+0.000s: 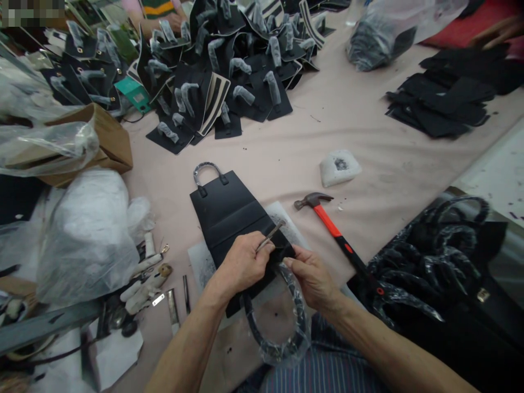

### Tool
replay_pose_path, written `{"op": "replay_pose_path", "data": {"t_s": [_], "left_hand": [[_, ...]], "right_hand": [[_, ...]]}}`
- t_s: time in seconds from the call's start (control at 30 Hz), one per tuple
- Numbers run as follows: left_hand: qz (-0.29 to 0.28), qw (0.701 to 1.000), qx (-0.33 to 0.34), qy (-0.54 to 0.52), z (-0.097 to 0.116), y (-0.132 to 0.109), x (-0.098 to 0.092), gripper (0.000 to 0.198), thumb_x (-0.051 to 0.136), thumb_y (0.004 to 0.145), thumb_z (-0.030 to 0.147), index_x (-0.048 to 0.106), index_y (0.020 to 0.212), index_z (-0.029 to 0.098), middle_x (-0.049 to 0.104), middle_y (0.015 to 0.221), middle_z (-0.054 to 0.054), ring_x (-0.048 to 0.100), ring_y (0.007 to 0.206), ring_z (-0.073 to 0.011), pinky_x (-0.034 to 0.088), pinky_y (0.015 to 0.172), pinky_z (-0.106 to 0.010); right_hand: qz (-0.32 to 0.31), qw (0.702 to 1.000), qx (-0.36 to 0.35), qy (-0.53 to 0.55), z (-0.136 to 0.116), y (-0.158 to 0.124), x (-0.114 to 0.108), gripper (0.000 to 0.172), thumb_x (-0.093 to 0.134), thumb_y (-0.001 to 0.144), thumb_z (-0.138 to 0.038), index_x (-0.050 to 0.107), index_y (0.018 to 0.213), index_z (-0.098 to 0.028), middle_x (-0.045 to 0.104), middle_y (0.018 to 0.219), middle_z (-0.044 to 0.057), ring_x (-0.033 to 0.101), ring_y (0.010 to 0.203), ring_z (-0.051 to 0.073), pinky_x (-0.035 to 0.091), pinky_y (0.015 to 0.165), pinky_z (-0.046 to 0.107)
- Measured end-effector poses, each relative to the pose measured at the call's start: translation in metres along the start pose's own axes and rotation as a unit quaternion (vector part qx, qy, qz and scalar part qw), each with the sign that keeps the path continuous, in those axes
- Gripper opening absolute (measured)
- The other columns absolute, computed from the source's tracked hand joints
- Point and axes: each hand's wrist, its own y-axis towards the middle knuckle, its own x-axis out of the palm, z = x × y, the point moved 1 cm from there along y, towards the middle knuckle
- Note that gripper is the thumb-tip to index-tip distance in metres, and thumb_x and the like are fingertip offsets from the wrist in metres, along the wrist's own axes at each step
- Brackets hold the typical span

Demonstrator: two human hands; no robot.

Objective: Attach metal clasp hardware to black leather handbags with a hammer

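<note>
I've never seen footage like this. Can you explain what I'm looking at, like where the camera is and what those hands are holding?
There's no machine here. This picture comes from a camera worn on a person's head, looking forward and down, so the two bare hands are that person's own. The left hand holds a slim metal tool, perhaps tweezers, above a flat black bag panel. The right hand is at the panel's edge. A plastic-wrapped handle loops below the hands. On the pale pink table cover lie a red-handled claw hammer, a white block, and a heap of black panels. Another person's hand shows at the top right.
</note>
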Motion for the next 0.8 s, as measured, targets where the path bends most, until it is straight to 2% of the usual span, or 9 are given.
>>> {"op": "replay_pose_path", "data": {"t_s": [0.13,0.27,0.5,0.6,0.7,0.8], "left_hand": [[-0.010,1.000,-0.003,-0.021,-0.003,0.001,0.001,0.027,0.050,0.094,0.023,0.053,0.068,0.019,0.055,0.068,0.001,0.051,0.064,-0.0140,0.038,0.063,-0.027],[-0.008,0.999,-0.006,-0.048,-0.006,0.000,0.003,0.023,0.051,0.094,0.024,0.058,0.073,0.018,0.056,0.072,0.001,0.053,0.068,-0.0143,0.040,0.066,-0.027],[-0.008,0.997,-0.026,-0.069,-0.008,-0.005,0.009,0.015,0.060,0.088,0.025,0.065,0.075,0.018,0.059,0.074,0.001,0.056,0.070,-0.0145,0.041,0.067,-0.027],[0.000,0.995,-0.057,-0.082,-0.008,-0.008,0.015,0.010,0.065,0.082,0.026,0.065,0.075,0.018,0.058,0.073,0.002,0.054,0.067,-0.0137,0.040,0.063,-0.026],[0.017,0.985,-0.112,-0.130,-0.009,-0.011,0.019,0.021,0.065,0.083,0.035,0.059,0.071,0.018,0.052,0.063,0.004,0.050,0.058,-0.0121,0.038,0.057,-0.024],[0.057,0.944,-0.184,-0.267,-0.013,-0.014,0.019,0.034,0.059,0.088,0.049,0.058,0.075,0.018,0.051,0.059,0.004,0.049,0.051,-0.0110,0.040,0.052,-0.024]], "right_hand": [[-0.013,1.000,0.000,0.024,0.001,0.001,0.002,0.029,0.084,0.065,-0.035,0.069,0.086,-0.022,0.072,0.078,0.003,0.066,0.081,0.023,0.051,0.073,0.035],[-0.019,0.999,0.011,0.029,0.004,0.001,-0.003,0.030,0.085,0.065,-0.035,0.070,0.088,-0.023,0.071,0.076,0.002,0.066,0.077,0.022,0.051,0.073,0.035],[0.000,0.998,0.051,-0.032,0.004,-0.005,-0.020,0.029,0.084,0.065,-0.036,0.068,0.081,-0.019,0.060,0.062,-0.003,0.052,0.058,0.013,0.044,0.061,0.029],[0.016,0.997,0.063,-0.030,0.005,-0.009,-0.021,0.026,0.083,0.064,-0.032,0.068,0.080,-0.018,0.060,0.062,-0.002,0.050,0.056,0.012,0.041,0.059,0.027],[0.023,0.998,0.063,-0.018,0.006,-0.011,-0.020,0.026,0.082,0.064,-0.031,0.067,0.081,-0.018,0.061,0.062,-0.002,0.048,0.054,0.011,0.041,0.058,0.027],[0.019,0.997,0.067,-0.022,0.006,-0.012,-0.020,0.024,0.081,0.065,-0.032,0.066,0.077,-0.018,0.059,0.060,-0.003,0.047,0.053,0.011,0.042,0.057,0.028]]}}
